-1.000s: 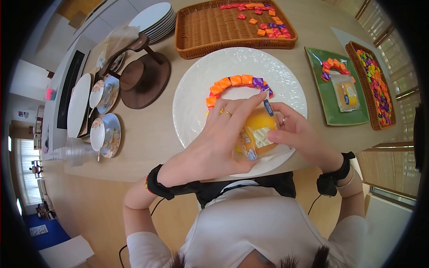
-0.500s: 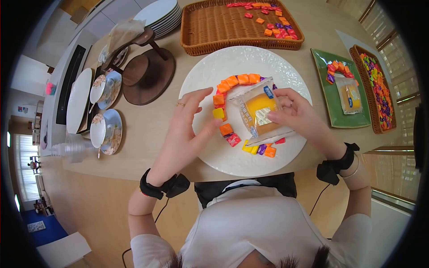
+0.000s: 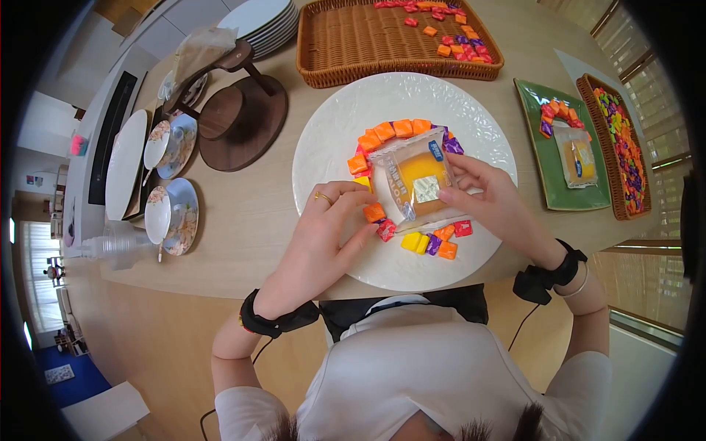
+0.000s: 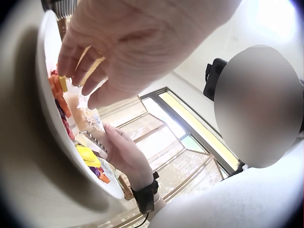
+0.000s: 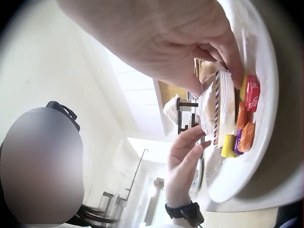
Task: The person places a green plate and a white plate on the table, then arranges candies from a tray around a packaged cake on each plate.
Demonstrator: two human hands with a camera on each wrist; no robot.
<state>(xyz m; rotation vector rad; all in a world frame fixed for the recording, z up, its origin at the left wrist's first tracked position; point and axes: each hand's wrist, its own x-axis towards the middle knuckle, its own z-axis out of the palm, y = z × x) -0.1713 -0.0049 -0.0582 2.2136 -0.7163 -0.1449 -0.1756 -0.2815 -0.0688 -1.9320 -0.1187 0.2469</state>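
A clear-wrapped yellow cake (image 3: 423, 173) lies over the middle of a white round plate (image 3: 471, 110), inside a ring of wrapped candies (image 3: 402, 128). My right hand (image 3: 507, 213) pinches the wrapper's right edge between thumb and fingers, also visible in the right wrist view (image 5: 175, 42). At the ring's left side, my left hand (image 3: 316, 239) has loosely bent fingers over a yellow candy, fingertips near the wrapper's left edge. The left wrist view shows that hand (image 4: 137, 42) with its fingers spread; whether they touch the candy cannot be told.
Behind the plate is a wicker tray (image 3: 353, 44) with candies. To the right are a green plate (image 3: 548, 173) with another packaged cake and a candy-filled basket (image 3: 637, 208). At left stand a dark wooden stand (image 3: 243, 140), cups on saucers and stacked plates (image 3: 257, 18).
My left hand came off the wrapper and drew left, then moved back to the ring's left side. The cake has shifted slightly left, still in my right hand's pinch.
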